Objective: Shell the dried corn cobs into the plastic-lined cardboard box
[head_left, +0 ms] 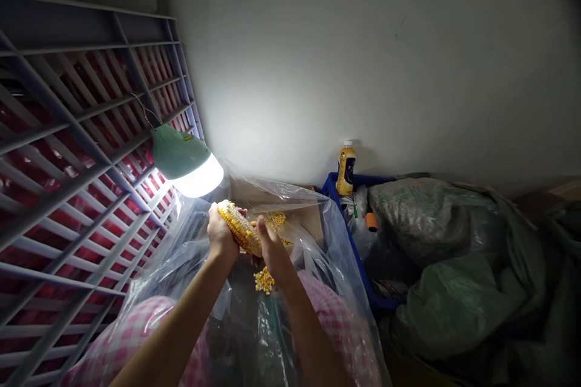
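Closest in is pink checked cloth (329, 314) under clear plastic (158, 275), spread on the near side of the grip. Just below the hands there's a little heap of loose kernels (264, 281), and more yellow bits lie just beyond them.

The corn cob (240, 230) sits between both hands, tilted. I'd call it partway done: a pale, stripped-looking band runs along the top, but plenty of yellow rows are left on the side facing left.

Grip-wise, the left hand (221, 239) is curled around the upper end, no gap to speak of. The right hand (275, 254) closes on the lower end, thumb up against the cob; can't really see what its fingers do underneath.

Farther out, a lit lamp (181, 160) hangs up and left of the grip by a slatted crate (111, 172). Off right is a blue basket (357, 260) with a yellow bottle (346, 170), then the wall (363, 42) behind.
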A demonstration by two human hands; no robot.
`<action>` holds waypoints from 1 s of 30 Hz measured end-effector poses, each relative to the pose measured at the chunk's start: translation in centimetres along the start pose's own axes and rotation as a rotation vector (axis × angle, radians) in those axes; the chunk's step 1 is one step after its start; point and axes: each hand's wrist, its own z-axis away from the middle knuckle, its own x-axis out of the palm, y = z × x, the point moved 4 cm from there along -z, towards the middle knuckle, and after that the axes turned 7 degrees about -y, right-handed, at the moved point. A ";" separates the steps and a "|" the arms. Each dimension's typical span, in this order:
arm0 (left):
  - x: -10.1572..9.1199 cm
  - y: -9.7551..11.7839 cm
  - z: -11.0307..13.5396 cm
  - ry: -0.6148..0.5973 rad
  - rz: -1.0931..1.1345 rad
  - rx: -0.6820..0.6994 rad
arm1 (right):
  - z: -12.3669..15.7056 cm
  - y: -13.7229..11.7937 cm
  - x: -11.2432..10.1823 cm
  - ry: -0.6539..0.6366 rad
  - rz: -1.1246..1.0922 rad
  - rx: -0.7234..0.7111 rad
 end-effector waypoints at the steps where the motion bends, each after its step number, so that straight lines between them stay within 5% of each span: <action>1: 0.0 -0.1 0.0 -0.013 -0.013 -0.007 | 0.2 -0.3 -0.1 0.041 0.095 -0.039; 5: 0.1 -0.3 0.5 -0.047 -0.054 -0.003 | 0.1 -0.2 -0.2 0.267 0.407 -0.098; 8: 0.2 -0.2 0.7 -0.037 -0.086 0.026 | -0.5 0.6 -0.3 0.343 0.402 -0.026; 12: 0.4 -0.1 0.8 -0.040 -0.093 0.024 | -0.6 0.9 -0.7 0.187 0.262 0.035; 15: 0.3 -0.4 0.7 -0.032 -0.095 0.001 | 0.0 -0.2 -0.8 0.123 0.369 -0.107; 22: -0.2 -0.6 0.6 -0.008 -0.177 0.039 | 0.0 -0.1 0.6 0.160 0.699 -0.121; 30: 0.2 -0.7 1.2 -0.073 -0.191 0.101 | 0.5 0.0 0.9 0.260 0.596 -0.143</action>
